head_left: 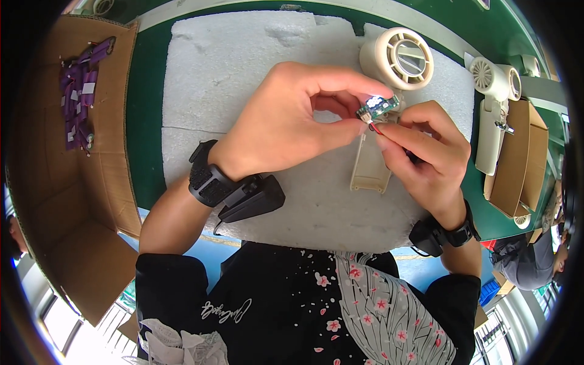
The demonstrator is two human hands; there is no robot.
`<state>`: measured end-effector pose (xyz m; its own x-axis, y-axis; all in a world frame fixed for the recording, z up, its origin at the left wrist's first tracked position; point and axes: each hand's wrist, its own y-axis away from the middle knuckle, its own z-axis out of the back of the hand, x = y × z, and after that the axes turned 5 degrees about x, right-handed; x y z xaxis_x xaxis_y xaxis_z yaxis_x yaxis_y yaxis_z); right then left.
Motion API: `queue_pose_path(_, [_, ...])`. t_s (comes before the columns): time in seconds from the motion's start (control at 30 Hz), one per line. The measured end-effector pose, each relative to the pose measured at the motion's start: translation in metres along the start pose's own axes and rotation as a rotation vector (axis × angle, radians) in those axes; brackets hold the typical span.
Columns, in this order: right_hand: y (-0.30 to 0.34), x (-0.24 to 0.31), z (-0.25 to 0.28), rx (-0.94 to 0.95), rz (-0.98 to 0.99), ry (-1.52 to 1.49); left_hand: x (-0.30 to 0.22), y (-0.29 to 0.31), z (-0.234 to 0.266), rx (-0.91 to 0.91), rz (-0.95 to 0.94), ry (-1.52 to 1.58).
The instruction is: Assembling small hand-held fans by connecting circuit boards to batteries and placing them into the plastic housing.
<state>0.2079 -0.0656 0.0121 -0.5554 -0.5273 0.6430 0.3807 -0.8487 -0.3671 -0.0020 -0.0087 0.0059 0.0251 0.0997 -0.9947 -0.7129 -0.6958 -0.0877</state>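
Between the thumb and fingers of my left hand point(286, 121) is a small green circuit board point(384, 108), gripped by its edges. A white plug point(365, 115) with red and black wires point(375, 128) sits at the board's near left corner; whether it is fully seated I cannot tell. My right hand point(429, 146) pinches these wires close to the plug, and something dark is partly hidden in its curled fingers. Under both hands lies a cream fan point(398, 59), its round head at the far side and its hollow handle shell point(370, 164) pointing toward me.
A white foam sheet point(219, 73) covers the green table point(146, 91). At left, a large cardboard box point(109, 201) holds several purple-wrapped batteries point(79, 91). Another cream fan point(490, 91) and a small cardboard box point(517, 164) are at right. Another person point(529, 261) is beyond the right edge.
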Motion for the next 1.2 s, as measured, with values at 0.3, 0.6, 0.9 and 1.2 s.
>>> queue_pose_path(0.3, [0.000,0.006,-0.007,-0.137,-0.251,-0.197,-0.001,-0.001,-0.009,-0.033,-0.099,-0.235])
queue_pose_path(0.6, [-0.002,0.001,-0.006,-0.130,-0.218,-0.123,0.004,-0.001,-0.008,-0.096,-0.082,-0.209])
queue_pose_path(0.9, [-0.004,0.002,-0.007,-0.151,-0.288,-0.142,0.006,-0.001,-0.009,-0.166,-0.176,-0.383])
queue_pose_path(1.2, [-0.006,0.004,-0.004,-0.048,-0.348,-0.143,0.005,-0.003,-0.010,-0.191,-0.173,-0.384])
